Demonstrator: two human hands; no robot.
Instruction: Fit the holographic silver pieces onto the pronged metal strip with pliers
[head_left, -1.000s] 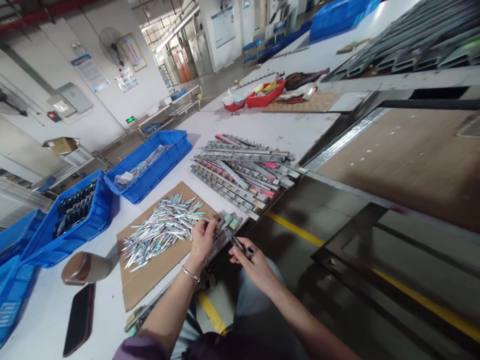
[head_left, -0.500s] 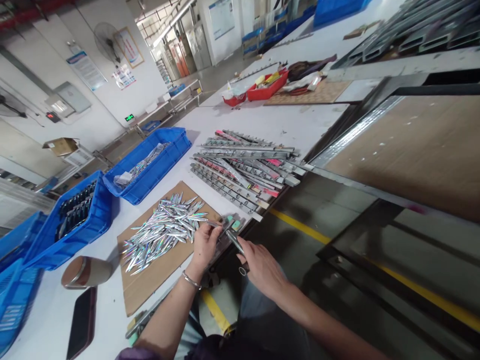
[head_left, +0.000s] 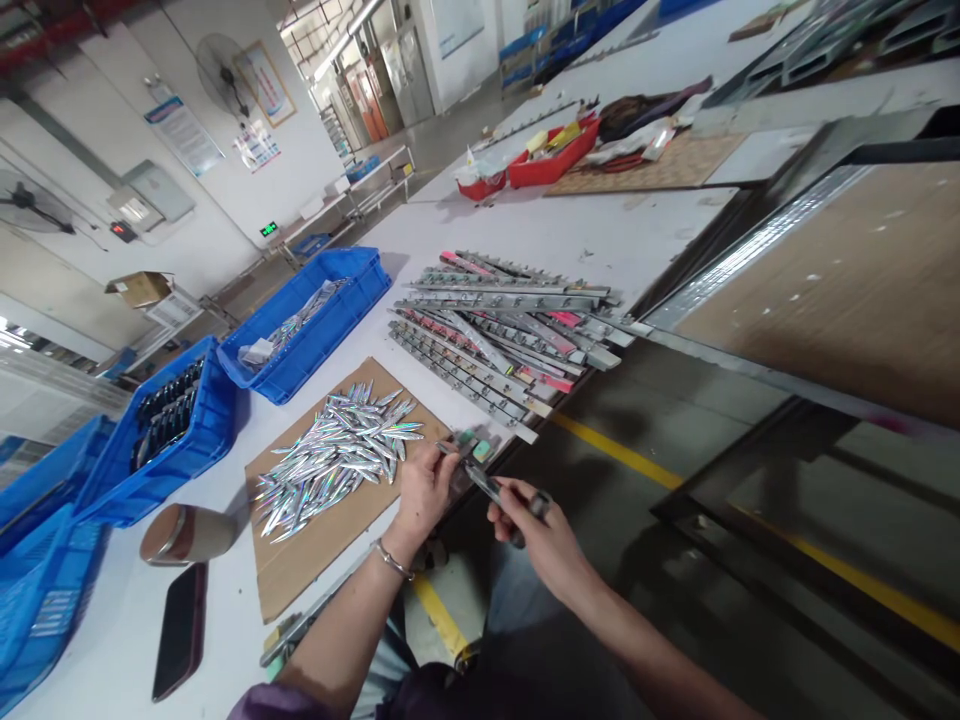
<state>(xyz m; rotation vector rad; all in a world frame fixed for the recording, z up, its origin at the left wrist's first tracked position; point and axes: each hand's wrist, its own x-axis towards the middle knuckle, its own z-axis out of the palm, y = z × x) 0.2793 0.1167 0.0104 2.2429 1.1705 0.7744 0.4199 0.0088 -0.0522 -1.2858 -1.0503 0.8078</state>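
Observation:
My left hand [head_left: 426, 488], with a metal bangle at its wrist, is closed in a pinch at the table's front edge. A small silver lure [head_left: 447, 449] shows at its fingertips, mostly hidden by them. Just to the right, my right hand [head_left: 534, 525] grips a pair of pliers [head_left: 486, 482], its jaws pointing toward the left fingertips. The pliers' handles are spread apart in my fingers; whether the jaws touch the lure I cannot tell. Left of my hands, many slim, shiny, fish-shaped lures [head_left: 341, 455] lie heaped on a cardboard sheet [head_left: 281, 580].
Metal strips [head_left: 495, 330] with small clips lie stacked beyond my hands. Blue bins [head_left: 307, 350] line the left side, near a brown-lidded jar [head_left: 187, 533] and a phone [head_left: 180, 630]. Red trays [head_left: 555, 160] stand farther back. A board-topped bench [head_left: 825, 300] is at right.
The pliers' handles have spread apart and my right hand has turned and drawn slightly right. My left hand keeps its pinch. The whole view has shifted a little.

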